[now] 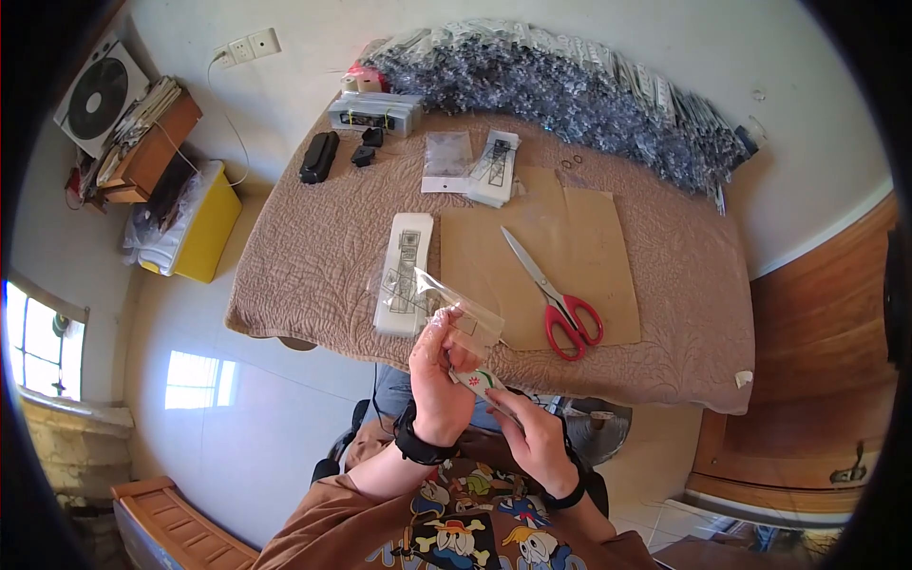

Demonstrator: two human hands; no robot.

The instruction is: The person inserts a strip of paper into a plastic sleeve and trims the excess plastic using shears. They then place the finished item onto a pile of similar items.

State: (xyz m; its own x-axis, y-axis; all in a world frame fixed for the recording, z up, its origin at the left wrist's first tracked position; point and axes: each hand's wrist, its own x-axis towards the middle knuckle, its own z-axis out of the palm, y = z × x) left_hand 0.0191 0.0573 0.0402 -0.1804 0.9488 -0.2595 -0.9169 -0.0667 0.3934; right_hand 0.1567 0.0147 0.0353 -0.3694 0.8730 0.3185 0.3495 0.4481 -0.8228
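My left hand (439,369) pinches a clear plastic bag (454,306) that sticks up over the near edge of the table. My right hand (534,429) is just below and to the right, holding a small white strip with a red mark (480,382) whose end meets the bag's opening. Both hands are close together above my lap. A stack of flat clear packets with printed inserts (405,274) lies on the table just beyond the left hand.
Red-handled scissors (556,296) lie on a brown paper sheet (579,249). Further back are more packets (494,166), a grey box (375,112), black objects (319,157) and a long heap of bagged parts (570,90). A yellow bin (204,223) stands left of the quilted table (684,304).
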